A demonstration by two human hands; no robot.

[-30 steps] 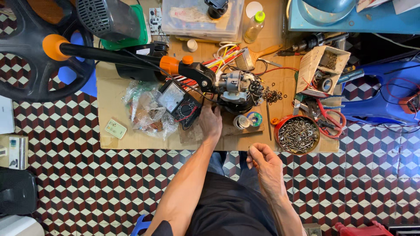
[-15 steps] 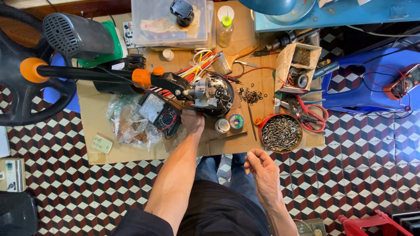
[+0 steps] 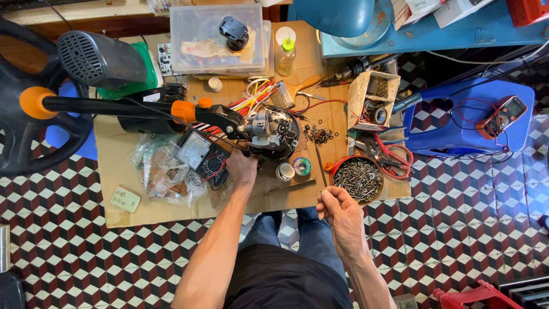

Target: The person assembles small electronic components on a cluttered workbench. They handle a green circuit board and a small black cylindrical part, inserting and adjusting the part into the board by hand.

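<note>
Right hand [image 3: 342,213] has risen toward the screw bowl's [image 3: 337,166] rim.

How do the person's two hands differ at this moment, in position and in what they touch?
The left hand is stretched forward onto the cardboard and rests against the fan motor; the right hand hangs back at the cardboard's near edge, beside the red bowl of screws. The left hand presses on the motor; the right hand has its fingers pinched, and anything between them is too small to see. Both are bare.

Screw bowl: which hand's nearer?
Right. The right hand hovers just below-left of the screw bowl, near its rim. The left hand is farther off to its left, against the fan motor.
</note>
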